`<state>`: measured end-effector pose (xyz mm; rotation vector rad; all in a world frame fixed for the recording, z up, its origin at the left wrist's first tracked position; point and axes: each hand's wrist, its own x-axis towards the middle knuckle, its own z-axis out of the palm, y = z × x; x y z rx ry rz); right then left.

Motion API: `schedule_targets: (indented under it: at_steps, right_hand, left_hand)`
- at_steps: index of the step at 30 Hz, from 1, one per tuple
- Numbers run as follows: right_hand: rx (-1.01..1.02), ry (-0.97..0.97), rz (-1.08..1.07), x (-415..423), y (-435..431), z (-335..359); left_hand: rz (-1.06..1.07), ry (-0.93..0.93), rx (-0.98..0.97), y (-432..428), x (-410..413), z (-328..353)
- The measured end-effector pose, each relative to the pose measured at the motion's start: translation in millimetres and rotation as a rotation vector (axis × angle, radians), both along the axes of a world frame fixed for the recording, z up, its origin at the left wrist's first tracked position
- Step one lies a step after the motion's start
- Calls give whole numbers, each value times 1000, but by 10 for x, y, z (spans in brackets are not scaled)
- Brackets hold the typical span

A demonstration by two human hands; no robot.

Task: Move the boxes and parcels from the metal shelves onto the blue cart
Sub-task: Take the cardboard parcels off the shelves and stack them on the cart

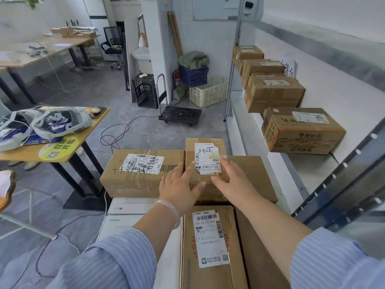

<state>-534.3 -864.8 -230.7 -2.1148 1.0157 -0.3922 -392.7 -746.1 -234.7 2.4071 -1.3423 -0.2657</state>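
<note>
Left hand [179, 185]: fingers straight, flat on small labelled box [205, 161].
Right hand [231, 180]: fingers straight, flat opposite.
Purpose: likely squaring the box between both palms.

small box [205, 157] on stacked boxes | wide box [141, 172] left | shelf boxes [273, 92] right

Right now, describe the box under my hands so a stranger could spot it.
Left of the metal shelves sits a stack of boxes. Atop it, the left hand and right hand touch the narrow box. Only its white label is torn.
</note>
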Motion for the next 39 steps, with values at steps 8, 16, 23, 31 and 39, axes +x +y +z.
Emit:
schedule_targets:
  at_steps: [8, 16, 23, 31, 39]
  right_hand:
    - [-217, 70, -172, -626, 309, 199]
    - [-319, 349, -529, -1755, 1031, -4]
    - [-272, 470, -835, -3014, 1937, 46]
    - [-238, 613, -1124, -4330, 3157, 129]
    - [-95, 564, -1399, -5677, 4497, 206]
  left_hand:
    - [-202, -155, -91, -91, -285, 326]
    - [-611, -211, -137, -131, -1276, 194]
    - [-974, -166, -164, 168, -2627, 262]
    - [-1278, -163, -197, 909, -4242, 278]
    - [-1533, -106, -86, 1894, -5742, 177]
